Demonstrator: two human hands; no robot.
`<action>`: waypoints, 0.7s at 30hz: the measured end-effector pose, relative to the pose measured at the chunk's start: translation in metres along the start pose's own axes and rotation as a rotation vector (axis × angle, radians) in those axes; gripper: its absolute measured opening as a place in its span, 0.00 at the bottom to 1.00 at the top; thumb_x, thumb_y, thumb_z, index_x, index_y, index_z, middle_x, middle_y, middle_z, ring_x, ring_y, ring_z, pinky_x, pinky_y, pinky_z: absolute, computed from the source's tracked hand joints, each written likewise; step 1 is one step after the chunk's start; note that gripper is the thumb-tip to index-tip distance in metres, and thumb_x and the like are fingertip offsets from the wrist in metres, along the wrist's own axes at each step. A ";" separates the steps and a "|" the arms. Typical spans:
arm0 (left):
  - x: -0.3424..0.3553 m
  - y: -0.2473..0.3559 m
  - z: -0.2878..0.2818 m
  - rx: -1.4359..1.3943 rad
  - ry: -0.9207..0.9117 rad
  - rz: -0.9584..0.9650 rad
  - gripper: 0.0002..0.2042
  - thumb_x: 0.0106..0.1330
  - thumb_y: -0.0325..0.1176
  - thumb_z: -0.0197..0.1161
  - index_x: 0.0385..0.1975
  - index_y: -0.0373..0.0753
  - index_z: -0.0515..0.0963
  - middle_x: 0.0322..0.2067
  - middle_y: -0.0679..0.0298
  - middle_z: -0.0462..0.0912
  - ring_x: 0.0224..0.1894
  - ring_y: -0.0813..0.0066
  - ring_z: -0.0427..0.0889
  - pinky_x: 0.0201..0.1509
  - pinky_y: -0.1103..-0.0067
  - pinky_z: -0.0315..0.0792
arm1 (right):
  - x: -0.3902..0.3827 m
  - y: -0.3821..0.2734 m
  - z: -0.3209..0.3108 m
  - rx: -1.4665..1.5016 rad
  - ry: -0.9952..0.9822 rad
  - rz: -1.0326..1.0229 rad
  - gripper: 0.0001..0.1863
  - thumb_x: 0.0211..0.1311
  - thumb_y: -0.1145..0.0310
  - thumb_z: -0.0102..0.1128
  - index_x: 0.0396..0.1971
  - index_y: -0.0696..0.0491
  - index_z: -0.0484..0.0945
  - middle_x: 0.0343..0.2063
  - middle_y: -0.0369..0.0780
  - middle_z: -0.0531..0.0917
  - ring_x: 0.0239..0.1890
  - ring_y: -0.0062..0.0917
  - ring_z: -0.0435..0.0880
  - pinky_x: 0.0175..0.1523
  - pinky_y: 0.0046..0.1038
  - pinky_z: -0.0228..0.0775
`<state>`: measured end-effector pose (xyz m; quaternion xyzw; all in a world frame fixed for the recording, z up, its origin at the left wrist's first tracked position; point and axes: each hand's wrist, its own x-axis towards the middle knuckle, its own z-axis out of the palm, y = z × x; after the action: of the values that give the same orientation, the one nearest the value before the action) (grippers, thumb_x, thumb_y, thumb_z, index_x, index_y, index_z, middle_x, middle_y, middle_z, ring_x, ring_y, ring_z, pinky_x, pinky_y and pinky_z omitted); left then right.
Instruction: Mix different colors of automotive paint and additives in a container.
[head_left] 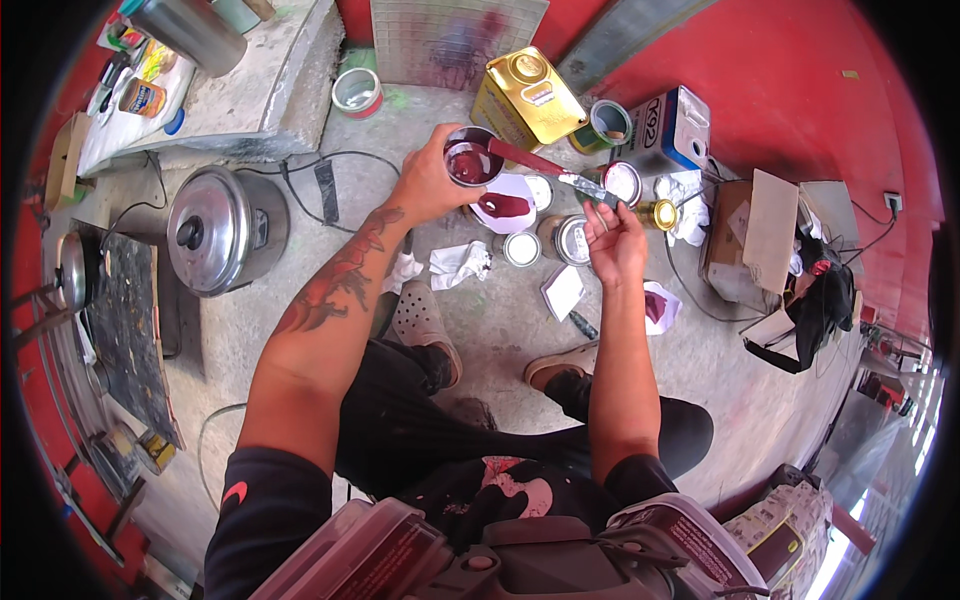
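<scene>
My left hand (pixel 432 182) is wrapped round a small cup (pixel 470 166) with dark red paint inside, tilted so its mouth shows. In my right hand (pixel 616 243) is a long flat stirring stick (pixel 532 158), held near its greyish end. Dark red paint coats the stick's far part, whose tip is at the cup's rim. Below the cup lies a white sheet (pixel 517 189) with a dark red paint patch. An open can of white paint (pixel 621 182) stands just beyond my right fingers, and a lidded tin (pixel 571 240) is close to its left.
Behind are a gold square can (pixel 530 98), a silver rectangular can (pixel 668 132) and a green-rimmed can (pixel 606 125). Crumpled paper (pixel 460 264) lies near my feet. A large lidded pot (pixel 222 232) stands left; an open cardboard box (pixel 745 238) is right. Cables cross the floor.
</scene>
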<state>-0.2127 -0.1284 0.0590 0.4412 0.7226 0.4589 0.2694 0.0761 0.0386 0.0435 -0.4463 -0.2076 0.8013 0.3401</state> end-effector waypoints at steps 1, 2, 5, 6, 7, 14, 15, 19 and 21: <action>0.000 0.002 -0.001 -0.008 -0.002 -0.029 0.42 0.46 0.35 0.82 0.63 0.37 0.65 0.53 0.54 0.81 0.57 0.63 0.82 0.62 0.70 0.75 | 0.001 0.000 -0.003 0.009 0.021 -0.007 0.09 0.76 0.63 0.52 0.45 0.52 0.75 0.34 0.41 0.89 0.50 0.44 0.87 0.42 0.35 0.79; 0.001 0.003 -0.001 -0.016 -0.005 -0.058 0.42 0.47 0.34 0.82 0.63 0.37 0.65 0.53 0.54 0.81 0.57 0.63 0.82 0.63 0.70 0.75 | 0.003 -0.001 -0.006 0.018 0.042 -0.015 0.09 0.76 0.63 0.52 0.45 0.52 0.75 0.35 0.41 0.89 0.51 0.44 0.87 0.43 0.35 0.79; 0.002 0.000 -0.005 -0.013 0.015 -0.049 0.41 0.47 0.34 0.81 0.63 0.37 0.65 0.54 0.55 0.80 0.58 0.65 0.81 0.64 0.71 0.74 | 0.012 -0.008 -0.024 0.014 0.088 -0.045 0.09 0.76 0.63 0.51 0.46 0.52 0.74 0.35 0.41 0.89 0.50 0.43 0.87 0.42 0.34 0.79; 0.002 -0.004 -0.006 -0.030 0.028 -0.043 0.41 0.48 0.33 0.81 0.63 0.37 0.66 0.54 0.57 0.80 0.58 0.67 0.81 0.64 0.72 0.73 | 0.015 -0.012 -0.029 -0.012 0.114 -0.049 0.10 0.76 0.62 0.51 0.47 0.52 0.73 0.35 0.40 0.89 0.49 0.41 0.87 0.42 0.34 0.79; 0.001 -0.007 -0.007 -0.028 0.025 -0.045 0.41 0.48 0.33 0.81 0.63 0.37 0.66 0.54 0.57 0.80 0.58 0.67 0.81 0.64 0.72 0.73 | 0.018 -0.015 -0.034 -0.009 0.117 -0.047 0.10 0.76 0.62 0.51 0.47 0.52 0.73 0.35 0.40 0.89 0.49 0.41 0.87 0.42 0.34 0.79; 0.003 -0.012 -0.009 -0.018 0.064 -0.019 0.42 0.46 0.35 0.81 0.63 0.38 0.65 0.53 0.51 0.83 0.58 0.55 0.83 0.63 0.66 0.75 | 0.028 -0.031 -0.038 -0.373 0.281 -0.249 0.09 0.76 0.63 0.53 0.48 0.51 0.74 0.35 0.38 0.88 0.40 0.24 0.87 0.38 0.27 0.72; 0.003 -0.012 -0.009 -0.011 0.065 -0.015 0.42 0.46 0.35 0.81 0.63 0.39 0.65 0.52 0.52 0.83 0.57 0.55 0.83 0.62 0.66 0.75 | 0.029 -0.031 -0.034 -0.369 0.282 -0.246 0.09 0.76 0.63 0.53 0.48 0.51 0.74 0.35 0.38 0.88 0.40 0.24 0.87 0.38 0.27 0.72; 0.004 -0.011 -0.009 -0.025 0.052 0.001 0.42 0.46 0.35 0.82 0.62 0.38 0.65 0.52 0.52 0.83 0.56 0.56 0.84 0.61 0.66 0.76 | 0.041 -0.026 -0.021 -0.608 0.244 -0.310 0.11 0.75 0.61 0.55 0.49 0.51 0.75 0.36 0.36 0.88 0.41 0.23 0.87 0.41 0.28 0.72; 0.004 -0.008 -0.012 -0.019 0.068 -0.007 0.42 0.46 0.34 0.82 0.63 0.39 0.65 0.51 0.52 0.83 0.56 0.57 0.84 0.61 0.67 0.76 | 0.047 -0.022 -0.013 -0.789 0.100 -0.362 0.10 0.75 0.60 0.55 0.47 0.49 0.78 0.35 0.34 0.88 0.40 0.19 0.87 0.40 0.26 0.71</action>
<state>-0.2271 -0.1316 0.0571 0.4203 0.7284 0.4796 0.2506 0.0780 0.0883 0.0242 -0.5367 -0.5559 0.5657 0.2880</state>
